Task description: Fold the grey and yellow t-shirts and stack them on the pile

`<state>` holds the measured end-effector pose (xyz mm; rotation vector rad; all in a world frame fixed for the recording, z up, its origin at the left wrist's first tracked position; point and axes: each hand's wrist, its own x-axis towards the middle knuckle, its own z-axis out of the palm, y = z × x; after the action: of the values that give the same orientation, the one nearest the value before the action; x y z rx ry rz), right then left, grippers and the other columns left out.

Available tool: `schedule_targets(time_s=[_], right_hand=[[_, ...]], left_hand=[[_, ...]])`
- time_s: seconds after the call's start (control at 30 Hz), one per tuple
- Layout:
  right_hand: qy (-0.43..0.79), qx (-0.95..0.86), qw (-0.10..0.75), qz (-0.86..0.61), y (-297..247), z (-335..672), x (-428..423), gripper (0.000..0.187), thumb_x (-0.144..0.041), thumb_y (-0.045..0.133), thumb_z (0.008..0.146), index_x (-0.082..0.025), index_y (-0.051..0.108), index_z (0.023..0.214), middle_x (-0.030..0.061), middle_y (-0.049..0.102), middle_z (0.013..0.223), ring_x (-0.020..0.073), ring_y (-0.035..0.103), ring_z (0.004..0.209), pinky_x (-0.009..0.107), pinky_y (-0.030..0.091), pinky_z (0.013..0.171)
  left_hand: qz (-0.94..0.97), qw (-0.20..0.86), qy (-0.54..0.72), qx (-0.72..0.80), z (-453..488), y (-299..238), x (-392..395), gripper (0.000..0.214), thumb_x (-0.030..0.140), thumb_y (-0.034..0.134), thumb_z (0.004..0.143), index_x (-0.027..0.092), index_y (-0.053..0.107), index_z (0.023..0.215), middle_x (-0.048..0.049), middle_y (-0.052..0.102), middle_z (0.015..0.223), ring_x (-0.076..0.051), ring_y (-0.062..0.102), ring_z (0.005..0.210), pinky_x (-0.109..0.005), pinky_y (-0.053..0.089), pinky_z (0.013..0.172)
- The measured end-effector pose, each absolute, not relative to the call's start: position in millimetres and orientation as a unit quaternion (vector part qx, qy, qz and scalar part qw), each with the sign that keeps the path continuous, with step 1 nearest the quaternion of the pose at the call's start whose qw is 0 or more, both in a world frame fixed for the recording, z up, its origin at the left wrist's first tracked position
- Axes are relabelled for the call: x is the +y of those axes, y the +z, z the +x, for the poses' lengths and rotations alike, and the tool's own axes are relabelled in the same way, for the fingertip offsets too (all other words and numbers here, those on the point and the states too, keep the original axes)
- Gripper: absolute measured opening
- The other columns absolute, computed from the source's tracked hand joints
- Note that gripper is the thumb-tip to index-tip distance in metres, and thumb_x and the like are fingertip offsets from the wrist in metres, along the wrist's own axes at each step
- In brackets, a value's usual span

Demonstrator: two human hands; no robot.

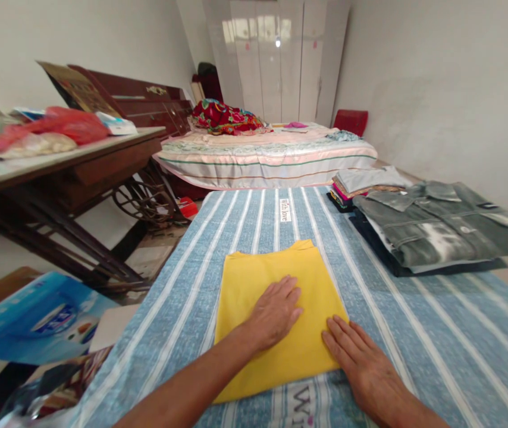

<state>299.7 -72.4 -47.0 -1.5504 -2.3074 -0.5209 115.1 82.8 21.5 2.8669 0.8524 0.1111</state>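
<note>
A folded yellow garment (pixel 276 368) lies flat on a blue-and-white striped cloth (pixel 182 333) that covers the table. My left hand (pixel 274 312) rests palm down on the middle of the yellow fabric, its fingers stretched out. At the garment's right edge, my right hand (pixel 361 356) lies flat with straight fingers, the fingertips touching the cloth fold. Neither hand grips anything. What kind of garment it is cannot be made out for certain in its folded state.
To the right sit a grey-green denim jacket (pixel 450 223) on other folded clothes and a smaller clothes stack (pixel 347 184). A bed (pixel 267 157) stands beyond the table. On the left are a sewing-machine table (pixel 102 148) with bags on it and a blue box (pixel 44 318).
</note>
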Motion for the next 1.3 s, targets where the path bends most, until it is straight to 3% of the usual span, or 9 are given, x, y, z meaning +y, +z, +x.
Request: schedule_targets(time_s=[0.13,0.4,0.7,0.9,1.07,1.3], right_hand=[[-0.164,-0.806,0.158,-0.546,-48,301,-72,0.062,0.004,0.039,0.071,-0.015,0.049,0.129,0.0103,0.048,0.136,0.0251,0.035,0.131,0.044,0.036,0.103],[-0.168,-0.812,0.165,-0.534,-47,303,-67,0.051,0.000,0.038,0.076,-0.014,0.054,0.122,0.0115,0.053,0.130,0.0264,0.039,0.128,0.045,0.038,0.101],[-0.189,-0.828,0.178,-0.497,-45,310,-63,0.044,-0.006,0.043,0.078,-0.015,0.057,0.118,0.0100,0.058,0.124,0.0249,0.045,0.123,0.042,0.036,0.101],[-0.177,-0.859,0.169,-0.450,-40,322,-58,0.046,-0.012,0.048,0.078,-0.017,0.054,0.123,0.0071,0.059,0.124,0.0212,0.047,0.121,0.033,0.038,0.100],[-0.175,-0.849,0.165,-0.470,-39,321,-61,0.047,-0.010,0.047,0.075,-0.018,0.056,0.121,0.0078,0.058,0.126,0.0220,0.051,0.118,0.034,0.042,0.094],[-0.143,-0.848,0.148,-0.489,-44,321,-65,0.048,-0.008,0.046,0.076,-0.019,0.055,0.122,0.0070,0.057,0.127,0.0217,0.049,0.120,0.036,0.044,0.095]], left_hand=[[0.957,0.092,0.029,0.274,109,3,86,0.046,0.037,0.039,0.091,0.015,0.042,0.132,-0.0111,0.036,0.145,-0.023,0.027,0.135,-0.043,0.024,0.110],[0.976,0.132,0.059,0.161,140,20,92,0.044,0.030,0.038,0.091,0.014,0.041,0.132,-0.0097,0.039,0.143,-0.020,0.026,0.135,-0.037,0.023,0.111],[0.975,0.193,0.035,0.107,168,5,99,0.043,0.028,0.035,0.091,0.013,0.044,0.130,-0.0118,0.041,0.141,-0.022,0.032,0.133,-0.043,0.023,0.110],[0.930,0.333,0.098,0.119,145,25,101,0.041,0.028,0.039,0.090,0.009,0.052,0.125,-0.0141,0.052,0.131,-0.019,0.043,0.126,-0.032,0.031,0.106],[0.844,0.471,0.143,0.213,86,32,110,0.038,0.036,0.046,0.088,0.013,0.061,0.115,-0.0107,0.062,0.120,-0.018,0.056,0.113,-0.031,0.040,0.099],[0.780,0.546,0.196,0.236,57,16,113,0.033,0.040,0.053,0.085,0.015,0.067,0.101,-0.0095,0.065,0.115,-0.017,0.057,0.110,-0.033,0.040,0.099]])
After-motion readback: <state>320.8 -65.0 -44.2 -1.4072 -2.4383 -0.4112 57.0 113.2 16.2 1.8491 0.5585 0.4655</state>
